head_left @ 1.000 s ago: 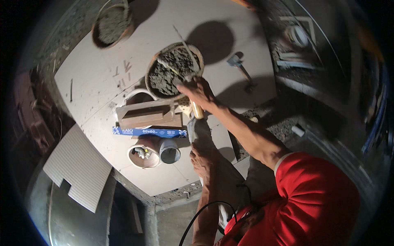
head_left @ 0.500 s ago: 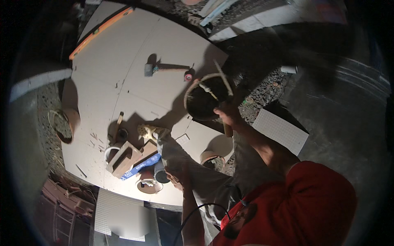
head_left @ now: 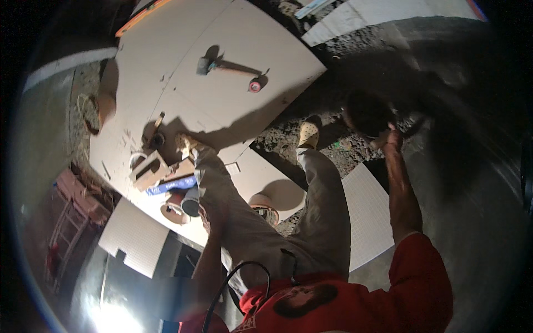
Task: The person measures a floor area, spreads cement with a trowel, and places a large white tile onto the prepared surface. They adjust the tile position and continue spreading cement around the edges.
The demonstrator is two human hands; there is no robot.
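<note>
My right hand (head_left: 392,139) is closed at the edge of a dark round bucket (head_left: 366,114), held over dark gravelly ground at the right. A short wooden handle (head_left: 378,141) sticks out beside the fist; the rest of that tool is lost in shadow. My left hand (head_left: 206,217) lies against my left trouser leg, fingers stretched out, close to a grey bucket (head_left: 190,202). Beside that stands a pale bucket (head_left: 176,220) with small items in it. A wooden float-like block (head_left: 150,171) and a blue box (head_left: 173,185) lie just beyond.
Large pale boards carry a mallet (head_left: 204,66), a round tape measure (head_left: 255,86) and an orange spirit level (head_left: 141,18). Another bucket (head_left: 265,208) stands between my legs, and one (head_left: 104,111) at the far left. Tile sheets (head_left: 363,216) lie right, a bright lamp (head_left: 116,319) lower left.
My right hand has swung the bucket rightward, off the board's edge and over the dark ground. My left hand stays near the grey bucket. The view has shifted, and my right foot now shows.
</note>
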